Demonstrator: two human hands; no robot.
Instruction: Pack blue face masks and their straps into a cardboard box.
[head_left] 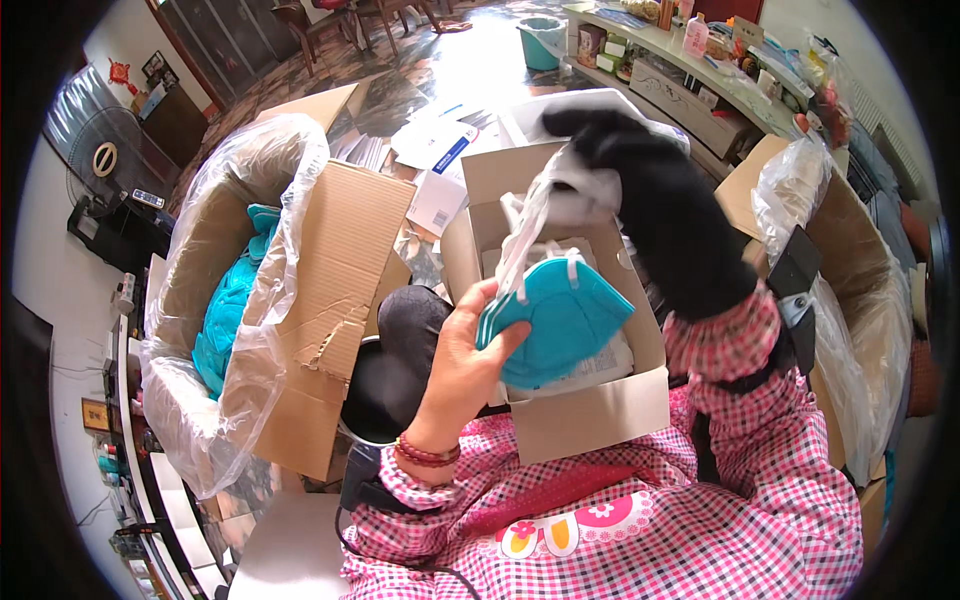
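My left hand point(465, 355) is bare and pinches a small stack of folded teal face masks point(560, 315) by their left edge, thumb on the front. White elastic straps point(528, 225) run upward from the masks. They are drawn taut to my right hand point(610, 155), which wears a black glove and is closed on them; motion smears its fingers. The masks hang over an open cardboard box point(565, 425) in front of me. Inside this box, partly hidden by the masks, lie white-wrapped packets point(605, 365).
On the left stands a large carton point(320, 300) lined with clear plastic, holding a heap of teal masks point(230, 310). Another plastic-lined carton point(850, 300) is at right. Flat printed boxes point(435, 160) lie beyond. A dark round stool point(385, 390) is left of the box.
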